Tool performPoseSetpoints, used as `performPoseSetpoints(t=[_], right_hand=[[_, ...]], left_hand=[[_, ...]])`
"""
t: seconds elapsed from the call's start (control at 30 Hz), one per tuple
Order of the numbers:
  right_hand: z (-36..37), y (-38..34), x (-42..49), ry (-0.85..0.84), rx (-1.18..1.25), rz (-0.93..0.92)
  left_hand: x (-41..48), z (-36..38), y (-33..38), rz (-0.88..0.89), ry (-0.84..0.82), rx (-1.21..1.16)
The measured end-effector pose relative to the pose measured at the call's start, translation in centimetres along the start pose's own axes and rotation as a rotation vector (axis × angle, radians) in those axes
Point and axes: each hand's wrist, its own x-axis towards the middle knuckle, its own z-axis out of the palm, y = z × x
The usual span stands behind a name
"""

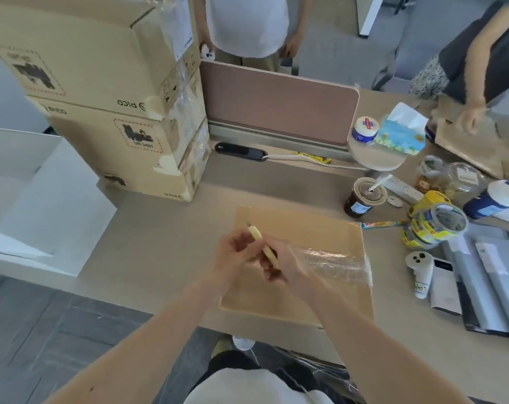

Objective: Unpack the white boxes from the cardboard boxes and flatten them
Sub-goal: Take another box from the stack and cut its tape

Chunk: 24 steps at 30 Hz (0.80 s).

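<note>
Hands meet above a sealed cardboard box that lies flat on the desk right in front of the person, with a strip of clear tape shining across the box's near right part. Between the hands is a yellow utility knife, its tip pointing away and to the left. The left hand has its fingers curled in and pinches the knife at its middle, while the right hand wraps curled fingers round the handle's rear end. Whether the blade is out I cannot tell from here. At the back left of the desk rises a stack of cardboard boxes, three high, printed with a logo and hung with torn tape. Just left of the stack, at the desk's edge, stand white boxes, open and upright. To the right of the flat box sit a lidded iced drink with a straw, rolls of tape stacked together, a white controller and a tissue pack on a small round stand. A pink desk divider runs along the back, and beyond it a person in a white shirt stands; another person's hand rests on brown cardboard at the far right.
</note>
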Motion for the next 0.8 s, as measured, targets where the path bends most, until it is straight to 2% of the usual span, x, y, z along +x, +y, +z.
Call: performPoseSetpoints(t=[0.1, 0.2, 0.3, 0.37, 0.43, 0.53, 0.8], right_hand=[[1.5, -0.1, 0.8, 0.041, -0.142, -0.077], [1.7, 1.0, 1.9, 0.235, -0.486, -0.309], [1.4, 3.1, 2.1, 0.37, -0.846, -0.474], [1.2, 4.9, 2.4, 0.381, -1.026, -0.51], [1.4, 6.5, 2.8, 0.373, -1.177, -0.472], [1.6, 7.5, 3.3, 0.372, -1.268, -0.404], [1.9, 7.9, 3.7, 0.421, -1.304, -0.408]], left_hand=[[0.7, -2.4, 0.1, 0.002, 0.066, -0.011], [1.4, -4.8, 0.5, -0.084, 0.175, -0.014], [2.0, -6.9, 0.0, -0.139, 0.288, 0.122], [2.3, -8.0, -1.1, -0.196, 0.308, 0.194], [2.4, -8.4, -1.9, -0.23, 0.269, 0.217], [2.1, -8.3, -2.6, -0.222, 0.205, 0.279], [2.4, -8.3, -3.5, -0.198, 0.116, 0.364]])
